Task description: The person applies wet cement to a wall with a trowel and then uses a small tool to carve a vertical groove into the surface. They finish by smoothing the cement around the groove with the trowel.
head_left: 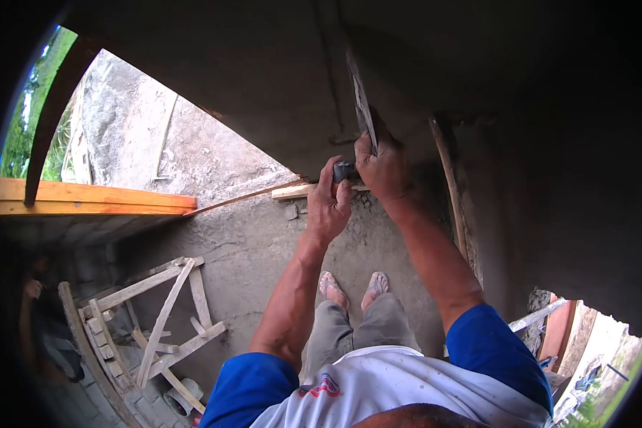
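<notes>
Both hands are raised against a grey plastered wall (278, 93). My right hand (384, 167) grips the base of a flat metal trowel blade (361, 100) that lies up against the plaster. Just to its left, my left hand (328, 203) closes around the tool's dark handle (344, 171). The two hands touch each other at the handle. Behind the hands, a short wooden batten (292, 191) runs along the wall's lower edge.
My sandalled feet (353, 287) stand on a rough cement floor (250, 242). A wooden frame of nailed slats (164, 321) lies lower left beside a brick edge. An orange wooden plank (85, 197) crosses the left. A thin wooden pole (451, 192) leans at the right.
</notes>
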The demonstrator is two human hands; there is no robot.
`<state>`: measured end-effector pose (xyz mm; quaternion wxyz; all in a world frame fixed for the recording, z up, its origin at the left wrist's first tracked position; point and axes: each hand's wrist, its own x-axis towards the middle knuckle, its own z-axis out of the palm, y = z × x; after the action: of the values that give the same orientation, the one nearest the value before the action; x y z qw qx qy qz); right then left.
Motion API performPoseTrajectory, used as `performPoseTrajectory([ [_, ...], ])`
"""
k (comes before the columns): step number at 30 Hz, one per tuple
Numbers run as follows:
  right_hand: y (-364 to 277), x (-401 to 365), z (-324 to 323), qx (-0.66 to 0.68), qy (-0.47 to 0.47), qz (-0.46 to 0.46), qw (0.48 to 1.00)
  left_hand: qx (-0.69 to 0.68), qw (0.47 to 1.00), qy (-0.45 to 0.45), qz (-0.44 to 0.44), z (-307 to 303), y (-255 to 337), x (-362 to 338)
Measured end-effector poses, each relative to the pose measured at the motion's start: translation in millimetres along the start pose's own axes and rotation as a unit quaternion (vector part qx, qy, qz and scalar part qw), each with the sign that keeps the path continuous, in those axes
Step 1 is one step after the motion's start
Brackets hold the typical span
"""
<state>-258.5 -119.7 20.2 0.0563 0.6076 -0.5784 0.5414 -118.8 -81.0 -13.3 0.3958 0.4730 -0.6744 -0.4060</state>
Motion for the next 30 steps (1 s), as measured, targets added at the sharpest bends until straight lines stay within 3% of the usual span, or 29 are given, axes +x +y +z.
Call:
performPoseTrajectory([
  [23,105,-148,72,-0.006,-0.088,0.11,0.99,-0.021,0.992,-0.064,-0.104,70,-182,-28],
  [30,148,-195,104,-0.002,-0.094,0.1,0.991,-0.008,0.995,-0.065,-0.071,89,-241,-24],
])
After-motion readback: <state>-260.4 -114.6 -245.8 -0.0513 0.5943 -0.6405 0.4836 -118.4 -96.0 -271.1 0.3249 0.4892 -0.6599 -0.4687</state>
